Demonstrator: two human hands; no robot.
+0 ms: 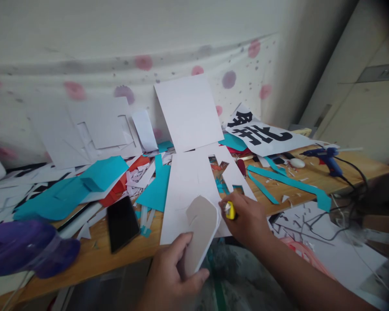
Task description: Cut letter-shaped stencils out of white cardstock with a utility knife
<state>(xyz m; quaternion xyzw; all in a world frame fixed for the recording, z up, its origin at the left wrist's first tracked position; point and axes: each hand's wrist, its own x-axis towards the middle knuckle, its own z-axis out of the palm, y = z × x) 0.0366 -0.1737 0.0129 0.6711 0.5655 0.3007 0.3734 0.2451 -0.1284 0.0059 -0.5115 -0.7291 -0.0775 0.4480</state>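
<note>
My left hand (173, 272) grips a cut white foam board piece (201, 224) from below, thumb on its face and fingers behind it. The piece is tilted up and has a rounded, angled top end. Beside its right edge, my right hand (246, 216) is closed around a yellow utility knife (230, 210); its blade cannot be made out. Behind both hands a white board (184, 181) with angular cut-outs lies on the table. Another white board (189, 112) leans up behind it.
On the wooden table (94, 255) are a black phone (122, 224), teal sheets (106, 172), a purple object (29, 246) and paper scraps. To the right lie a printed character sheet (269, 134), teal strips (291, 179) and a corded blue glue gun (330, 162).
</note>
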